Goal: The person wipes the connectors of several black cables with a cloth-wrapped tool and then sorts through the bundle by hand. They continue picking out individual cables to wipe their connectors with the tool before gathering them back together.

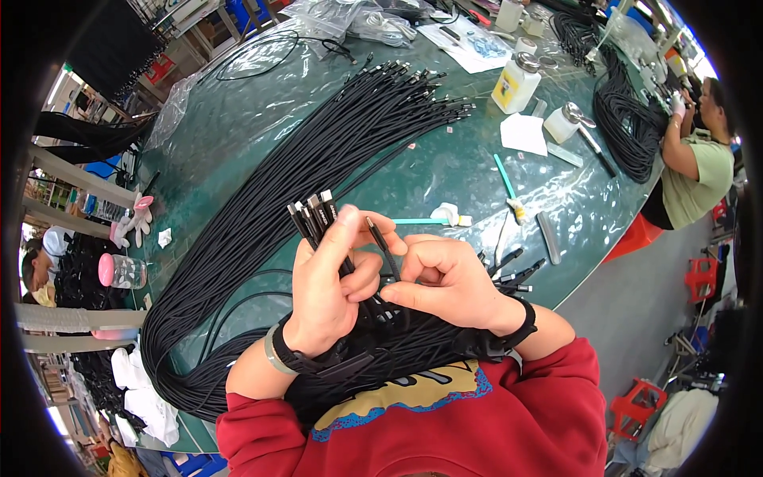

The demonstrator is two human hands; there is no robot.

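Note:
My left hand (pixel 330 282) is closed around several black cables, whose plug ends (pixel 314 211) stick up above the thumb. Between the fingers of my right hand (pixel 453 282) is a single black cable end (pixel 385 246), its tip pointing up and left toward my left fingers. Below both hands, more black cables lie across my lap and the table edge, with some plug ends (pixel 517 274) showing beside my right wrist. A long, thick bundle of black cables (pixel 294 175) curves over the table from lower left to the far middle.
The green table (pixel 230 103) carries white bottles (pixel 517 82), teal-handled sticks (pixel 505 176), a grey metal strip (pixel 548 237) and white paper (pixel 524 133). A pink-lidded jar (pixel 123 271) stands at the left. A co-worker (pixel 699 159) sits at the right beside another cable bundle (pixel 624 119).

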